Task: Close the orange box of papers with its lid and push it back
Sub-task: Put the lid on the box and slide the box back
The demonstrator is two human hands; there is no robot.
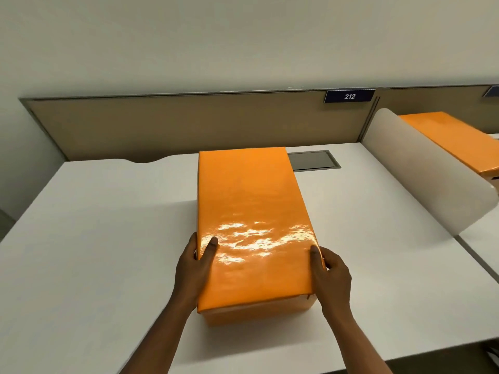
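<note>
White desk point(102, 238), partition behind: lid point(251, 217) already seated on orange box point(259, 313) at desk centre. Left hand point(193, 268), right hand point(330, 271) clasp lid's near sides, thumbs on top, likely braced for push back.

An office workstation. A white desk point(94, 225) backs onto a tan partition point(175, 125). A number plate point(349, 96) reads 212.

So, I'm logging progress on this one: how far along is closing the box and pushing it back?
The lid already covers the orange box. The left hand and right hand grip its near sides. Still left: pushing it back toward the partition.
</note>
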